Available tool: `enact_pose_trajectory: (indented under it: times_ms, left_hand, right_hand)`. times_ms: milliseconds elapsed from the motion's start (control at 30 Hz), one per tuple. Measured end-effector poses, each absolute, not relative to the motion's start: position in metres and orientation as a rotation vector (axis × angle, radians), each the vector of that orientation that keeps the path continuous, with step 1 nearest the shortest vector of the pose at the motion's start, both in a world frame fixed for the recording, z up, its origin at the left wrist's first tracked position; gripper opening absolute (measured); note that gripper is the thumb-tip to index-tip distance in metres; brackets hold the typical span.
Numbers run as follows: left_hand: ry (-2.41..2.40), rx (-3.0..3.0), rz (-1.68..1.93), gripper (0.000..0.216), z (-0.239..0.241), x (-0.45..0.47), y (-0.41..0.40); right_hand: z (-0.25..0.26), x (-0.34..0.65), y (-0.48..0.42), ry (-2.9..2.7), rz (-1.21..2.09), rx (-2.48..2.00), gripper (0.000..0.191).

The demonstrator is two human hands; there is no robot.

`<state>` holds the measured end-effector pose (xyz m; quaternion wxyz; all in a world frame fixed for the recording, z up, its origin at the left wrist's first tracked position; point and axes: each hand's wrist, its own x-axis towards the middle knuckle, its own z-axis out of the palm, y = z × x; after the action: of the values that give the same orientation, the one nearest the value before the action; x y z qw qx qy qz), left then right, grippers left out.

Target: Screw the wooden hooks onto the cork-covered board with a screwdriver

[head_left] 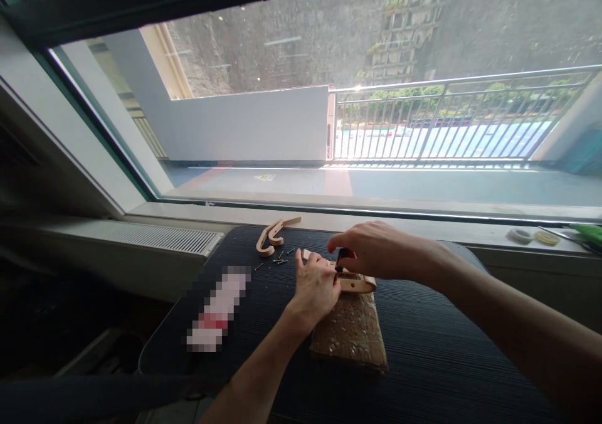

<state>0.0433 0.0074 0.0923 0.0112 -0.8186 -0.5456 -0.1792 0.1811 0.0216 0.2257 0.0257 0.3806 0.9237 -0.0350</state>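
Observation:
My left hand is closed over a pale wooden hook, pressing it down on a brown block wrapped in clear tape. A small hole shows in the side of the hook, and its rounded end sticks out to the right. Directly above it, my right hand is closed around a short red-and-black tool like a screwdriver, held roughly upright. The tool's lower tip is hidden by my fingers. Beyond my left hand lie two more curved wooden hooks and several loose screws.
A dark table carries everything, with a blurred-out pinkish item on its left. Behind it run a window sill and a large window. Tape rolls rest on the sill at right; a white vented radiator cover stands at left.

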Motion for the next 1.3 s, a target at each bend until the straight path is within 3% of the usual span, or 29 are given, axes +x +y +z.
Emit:
enact_pose_trajectory:
  times_ms: [333,667,833,1100,1300]
  left_hand:
    - [-1.692,-2.55,-0.573,0.02,0.091,0.042,0.006]
    - [-1.73,-2.522,-0.54,0.02,0.09,0.044,0.007]
    - [-1.71,-2.558,-0.543,0.019,0.093,0.043,0.005]
    - [-1.741,-2.533,-0.523,0.019,0.091,0.044,0.007]
    - [-1.738,-2.591,-0.524,0.015,0.095,0.042,0.005]
  right_hand:
    - [0.214,0.178,0.023,2.828,-0.098,1.213,0.029]
    - [0.227,0.179,0.019,2.827,-0.102,1.149,0.019]
    - [0.221,0.174,0.02,2.81,-0.046,1.211,0.03]
    - [0.231,0.178,0.017,2.825,-0.092,1.159,0.018]
    - [0.221,0.173,0.018,2.794,-0.029,1.221,0.03]
